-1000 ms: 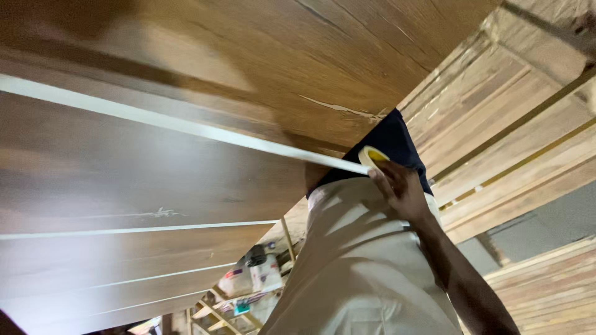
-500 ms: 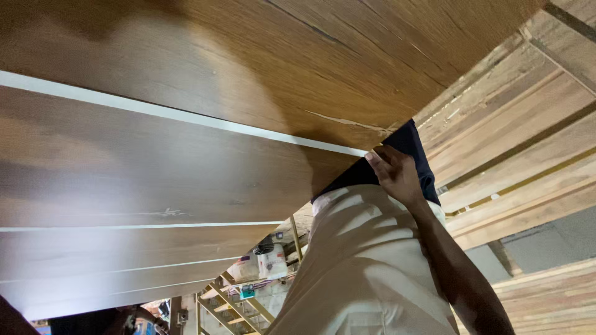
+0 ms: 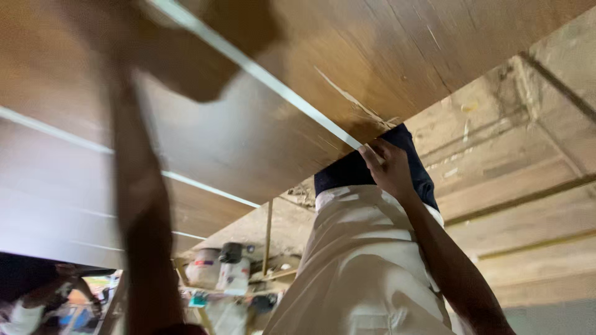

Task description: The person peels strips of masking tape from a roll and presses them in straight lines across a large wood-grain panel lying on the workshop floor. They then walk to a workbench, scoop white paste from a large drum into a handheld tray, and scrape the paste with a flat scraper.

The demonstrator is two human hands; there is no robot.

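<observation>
We're looking up under a brown wood panel. A white tape strip crosses it from 11 o'clock down toward the centre. Our right hand is at the strip's lower end, just right of centre, where the panel's edge stops. Its arm comes up from 5 o'clock. The fingers are bent, with the tips on the tape's end against the wood. We cannot tell whether they pinch the tape or only press it.

Our left hand is up at 11 o'clock, a dark smear against the panel, beside the upper run of the same strip. Its forearm rises from 7 o'clock. It's too blurred to tell whether the fingers are loose or clenched, or whether they touch the tape.

Below the right hand, at 6 o'clock, hangs a cream cloth. It's topped by a dark blue cloth, which the hand partly covers. More thin white lines cross the panel toward 9 o'clock. Out at 3 o'clock run pale rough planks. Down at 7 o'clock, well below, there are white bottles and a thin upright rod beside them.
</observation>
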